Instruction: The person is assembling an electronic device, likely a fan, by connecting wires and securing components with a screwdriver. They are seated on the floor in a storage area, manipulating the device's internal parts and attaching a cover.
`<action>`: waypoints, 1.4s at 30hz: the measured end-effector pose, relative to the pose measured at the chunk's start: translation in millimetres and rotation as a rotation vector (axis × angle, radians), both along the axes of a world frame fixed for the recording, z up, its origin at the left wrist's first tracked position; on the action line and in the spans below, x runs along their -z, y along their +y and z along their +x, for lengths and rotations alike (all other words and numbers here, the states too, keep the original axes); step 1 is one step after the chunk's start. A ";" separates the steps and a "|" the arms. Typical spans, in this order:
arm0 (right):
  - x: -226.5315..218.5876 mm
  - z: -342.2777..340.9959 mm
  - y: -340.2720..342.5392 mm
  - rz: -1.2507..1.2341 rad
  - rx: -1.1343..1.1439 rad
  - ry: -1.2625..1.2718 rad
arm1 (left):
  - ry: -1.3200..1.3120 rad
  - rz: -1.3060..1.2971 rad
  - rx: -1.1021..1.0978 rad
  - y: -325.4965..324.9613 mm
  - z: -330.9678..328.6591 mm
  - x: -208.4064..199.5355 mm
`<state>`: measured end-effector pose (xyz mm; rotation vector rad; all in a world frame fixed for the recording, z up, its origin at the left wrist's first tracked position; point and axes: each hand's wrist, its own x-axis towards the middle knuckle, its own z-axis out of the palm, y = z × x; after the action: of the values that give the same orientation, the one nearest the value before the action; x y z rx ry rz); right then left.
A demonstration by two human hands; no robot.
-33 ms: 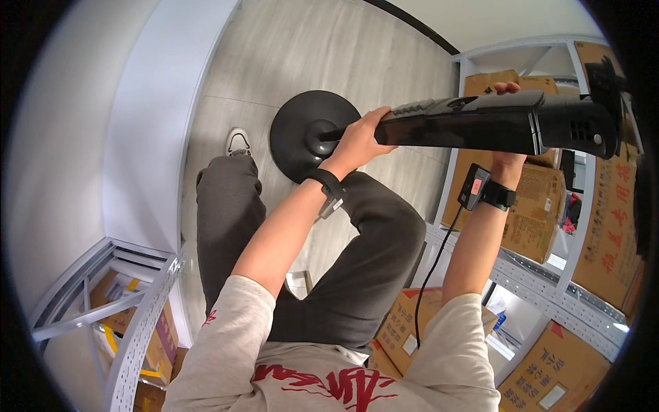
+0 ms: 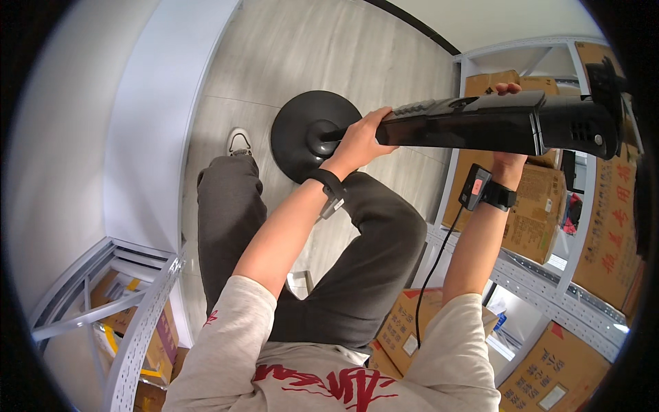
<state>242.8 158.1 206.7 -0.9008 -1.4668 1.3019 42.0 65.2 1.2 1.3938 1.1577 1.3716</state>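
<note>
A black stand [image 2: 467,134] is before the person, its round base [image 2: 290,141] at floor level and its long body running to the right of the view; whether it leans is hard to tell. The left hand [image 2: 359,143] is wrapped round the lower end of the body, just above the thin pole. The right hand [image 2: 509,162] grips nearer the top, mostly hidden behind it, fingertips over the far edge.

The floor [image 2: 288,55] is pale grey, wood-grained, with thin seams, ending at a dark skirting [image 2: 420,27] under a white wall [image 2: 535,24]. A smooth white panel [image 2: 151,123] rises on the left. Perforated metal racks stand on both sides, the right rack [image 2: 549,300] and left rack [image 2: 141,343], with brown cardboard cartons [image 2: 539,216].

The stand is glossy, with a ribbed strip and a slotted vent; its base is a shallow disc with a domed centre. A small black box [image 2: 474,187] with a thin cable [image 2: 425,278] sits by the right wrist. The trousers [image 2: 384,220] are dark, soft cloth.
</note>
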 end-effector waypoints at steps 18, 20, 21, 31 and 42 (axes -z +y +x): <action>101.6 0.6 -1.4 -0.581 -0.377 0.047 | -0.020 0.002 0.057 14.0 -0.8 -0.2; 110.6 -0.4 -2.9 -0.521 -0.332 -0.044 | -0.008 -0.027 0.094 14.9 -1.7 -0.3; 113.7 0.2 -4.6 -0.511 -0.309 -0.081 | -0.007 -0.039 0.114 15.3 -2.9 -0.2; 162.6 15.3 -9.7 -0.453 -0.028 -0.100 | 0.048 -0.021 0.042 7.5 2.5 -6.9; 149.5 0.1 -21.1 -0.340 -0.083 -0.148 | 0.113 0.151 -0.130 8.7 11.9 -147.7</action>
<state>242.8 137.1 57.2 -1.1885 -1.4302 1.6067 53.9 74.0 148.9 1.5425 1.2584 1.5137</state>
